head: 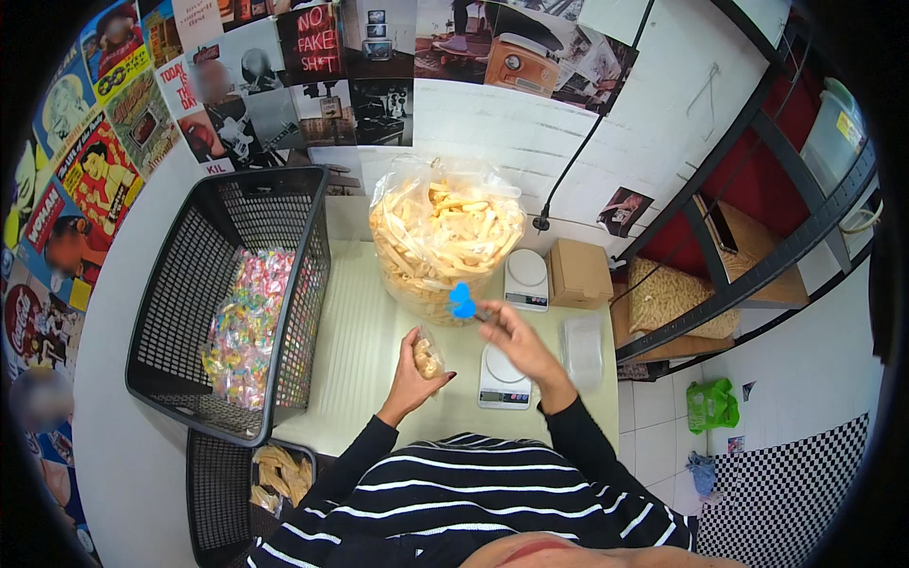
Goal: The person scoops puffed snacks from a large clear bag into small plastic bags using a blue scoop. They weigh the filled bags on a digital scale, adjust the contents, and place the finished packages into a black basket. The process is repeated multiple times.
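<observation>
My left hand [405, 383] holds a small clear plastic bag [427, 357] with pale snack pieces inside. In my right hand [522, 348] are tongs with blue heads [461, 302], a little blurred; whether they pinch anything cannot be told. The blue heads overlap the lower front of a large clear plastic bag [447, 241] full of pale stick-shaped snacks. That bag stands upright at the back of the table. Partly under my right hand sits a white digital kitchen scale [503, 397]. Right of it lies a stack of clear plastic bags [582, 348].
A black mesh basket [312, 284] with colourful wrapped packets [256, 326] stands left on the pale table [355, 298]. Below it is another black basket [213, 497]. A second scale [526, 273] and a cardboard box [581, 273] are behind. A metal-framed shelf [753, 305] flanks the right.
</observation>
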